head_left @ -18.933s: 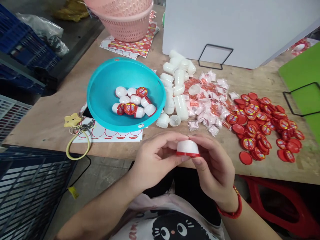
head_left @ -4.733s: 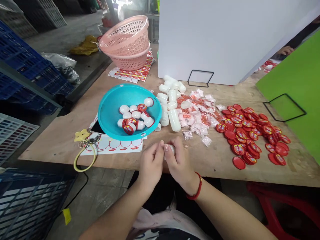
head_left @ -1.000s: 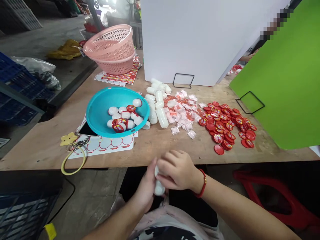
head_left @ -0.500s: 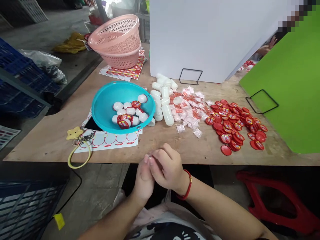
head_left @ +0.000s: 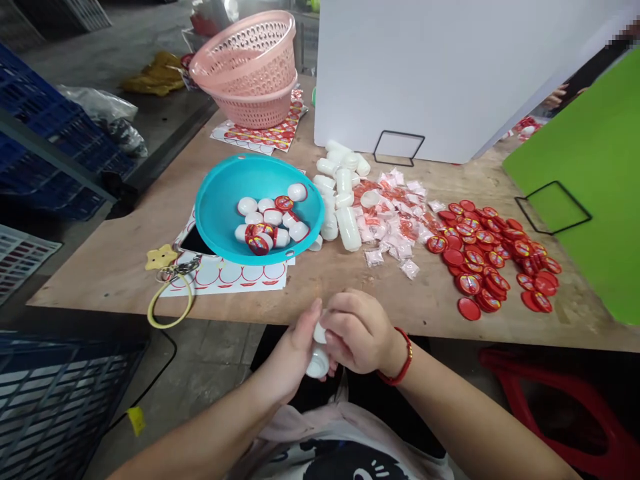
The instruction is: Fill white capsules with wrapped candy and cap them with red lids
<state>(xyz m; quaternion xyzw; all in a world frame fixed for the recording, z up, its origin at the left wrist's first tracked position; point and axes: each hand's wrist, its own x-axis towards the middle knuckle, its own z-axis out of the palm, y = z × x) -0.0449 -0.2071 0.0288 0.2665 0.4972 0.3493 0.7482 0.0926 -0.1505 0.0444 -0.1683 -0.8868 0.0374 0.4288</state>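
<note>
Partly curled hands point(head_left: 360, 330) around white cups point(head_left: 321, 335)

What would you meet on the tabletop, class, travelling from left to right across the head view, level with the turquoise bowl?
Yellow star → turquoise bowl → stacked white cups → small packets → red lids.

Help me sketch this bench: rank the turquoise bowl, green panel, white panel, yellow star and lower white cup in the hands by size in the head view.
1. White panel, cut off
2. Green panel, cut off
3. Turquoise bowl
4. Yellow star, lower white cup: too alike to rank
</note>
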